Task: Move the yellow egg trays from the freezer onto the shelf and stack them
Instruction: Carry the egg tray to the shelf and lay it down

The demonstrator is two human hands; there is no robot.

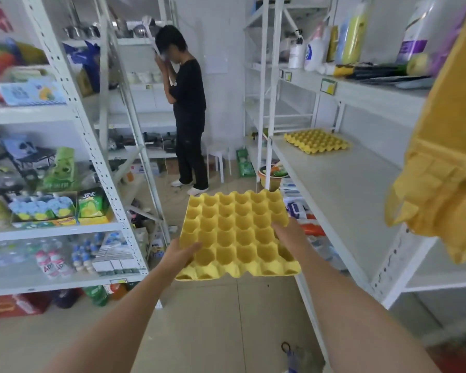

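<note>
Both hands, left hand (182,253) and right hand (288,232), grip a yellow moulded-pulp egg tray (237,235) level; the matching tray (316,141) lies ahead-right on the white metal shelf (342,195), nearer the right hand.

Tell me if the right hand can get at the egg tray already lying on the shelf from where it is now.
Probably not yet. The right hand and left hand both grip the carried tray, and the shelf tray lies well beyond it. The bare shelf between them blocks nothing.

A person in black clothes (189,103) stands beside a white stool (218,157). Bottles (315,49) line an upper rack; a green basket (245,164) sits on the floor.
</note>
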